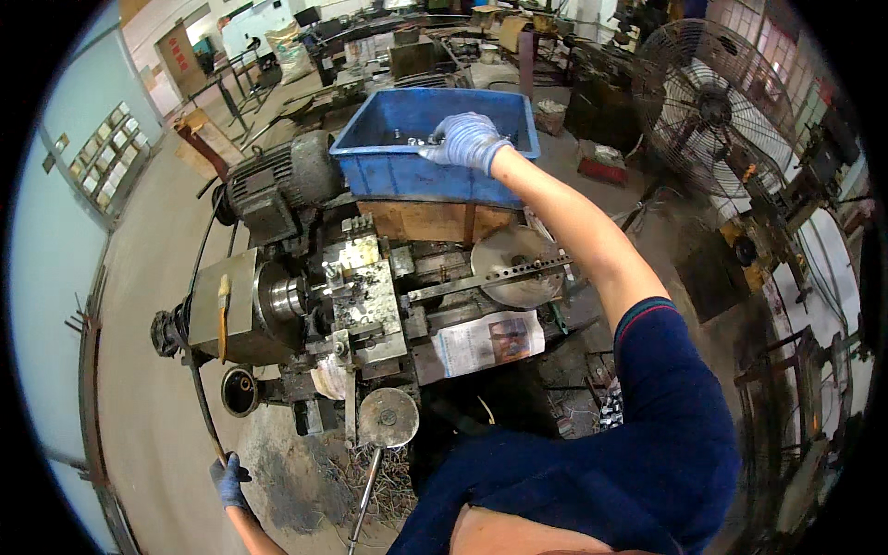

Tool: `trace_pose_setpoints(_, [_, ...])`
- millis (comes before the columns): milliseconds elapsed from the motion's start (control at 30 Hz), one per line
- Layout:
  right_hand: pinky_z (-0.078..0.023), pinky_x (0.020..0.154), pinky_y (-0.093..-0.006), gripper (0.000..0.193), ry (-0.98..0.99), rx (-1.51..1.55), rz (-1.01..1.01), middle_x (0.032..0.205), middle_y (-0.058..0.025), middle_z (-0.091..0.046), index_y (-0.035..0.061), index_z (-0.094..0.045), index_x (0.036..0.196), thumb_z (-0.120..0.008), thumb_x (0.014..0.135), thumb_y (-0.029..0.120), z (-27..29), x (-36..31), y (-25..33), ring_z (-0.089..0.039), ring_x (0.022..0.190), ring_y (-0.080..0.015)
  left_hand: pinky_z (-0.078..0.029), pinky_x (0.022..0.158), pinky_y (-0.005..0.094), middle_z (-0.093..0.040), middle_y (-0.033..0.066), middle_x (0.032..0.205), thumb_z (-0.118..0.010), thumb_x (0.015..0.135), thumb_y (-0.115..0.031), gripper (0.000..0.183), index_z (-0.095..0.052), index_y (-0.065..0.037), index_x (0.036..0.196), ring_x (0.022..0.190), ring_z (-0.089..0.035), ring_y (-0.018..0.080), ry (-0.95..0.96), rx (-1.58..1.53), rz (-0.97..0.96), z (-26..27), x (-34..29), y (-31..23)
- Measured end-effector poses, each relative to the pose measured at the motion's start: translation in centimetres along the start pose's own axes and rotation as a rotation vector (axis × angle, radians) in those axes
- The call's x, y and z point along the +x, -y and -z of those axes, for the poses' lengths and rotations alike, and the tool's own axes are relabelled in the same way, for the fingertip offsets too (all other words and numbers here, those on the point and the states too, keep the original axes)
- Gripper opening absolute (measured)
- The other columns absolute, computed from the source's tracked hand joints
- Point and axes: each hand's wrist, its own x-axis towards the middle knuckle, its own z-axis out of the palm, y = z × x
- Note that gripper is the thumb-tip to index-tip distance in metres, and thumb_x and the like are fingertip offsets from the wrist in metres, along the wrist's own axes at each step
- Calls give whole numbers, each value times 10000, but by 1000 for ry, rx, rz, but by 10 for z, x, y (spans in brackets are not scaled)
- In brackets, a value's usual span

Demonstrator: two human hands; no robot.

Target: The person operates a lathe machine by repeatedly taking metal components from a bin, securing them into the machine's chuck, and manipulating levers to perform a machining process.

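My right hand (pixel 467 141), in a blue-and-white striped glove, reaches over the near rim of a blue plastic bin (pixel 425 176). Its fingers are closed around a small shiny metal part (pixel 433 141), mostly hidden by the glove. More small metal pieces show beside the fingertips. Low on the left, my gloved left hand (pixel 229 479) is wrapped round the lower end of a long dark lever (pixel 205 407), which runs up past the lathe's headstock (pixel 242 310). Between my hands is the small lathe, with its round chuck (pixel 289 296) and a tool slide (pixel 368 296) littered with metal chips.
A brush (pixel 223 314) lies on the headstock, with a motor (pixel 282 180) behind it. Newspaper (pixel 490 344) covers part of the machine bed. A handwheel (pixel 388 418) and metal shavings (pixel 370 481) are near me. A large fan (pixel 712 106) stands at right; another person (pixel 254 32) is far left.
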Motion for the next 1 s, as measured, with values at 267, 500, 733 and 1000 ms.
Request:
trace_pose_setpoints(267, [-441, 924, -395, 503, -531, 237, 116, 1205, -206, -541, 96, -663, 1047, -662, 733, 489, -9, -93, -97, -551, 1067, -350, -501, 465, 310, -589, 111, 617, -638, 835, -263, 405, -557, 53, 1074, 490, -573, 196, 72, 92, -27, 8, 15, 12])
trace_pose_setpoints(500, [-505, 747, -351, 504, -387, 308, -580, 862, -126, -680, 71, -693, 937, -626, 749, 533, -65, -326, -229, -651, 808, -293, -508, 508, 334, -574, 99, 603, -625, 844, -342, 310, -588, -77, 1001, 515, -571, 190, -142, 98, 302, 5, 13, 36])
trace_pose_setpoints(733, [-452, 883, -386, 622, 169, 278, -1069, 1081, -181, -621, 90, -631, 1088, -563, 738, 600, -185, -554, -283, -571, 1028, -363, -499, 551, 335, -578, 93, 648, -620, 847, -338, 283, -589, -93, 986, 563, -573, 185, -180, 72, 274, -28, 20, 18])
trace_pose_setpoints(1000, [-411, 951, -364, 637, 462, 154, -1045, 1220, -148, -562, 64, -572, 1177, -586, 749, 535, -277, -581, -300, -546, 1102, -306, -490, 600, 337, -583, 85, 699, -615, 851, -333, 253, -589, -111, 969, 617, -575, 179, -208, -169, 282, 29, 16, 28])
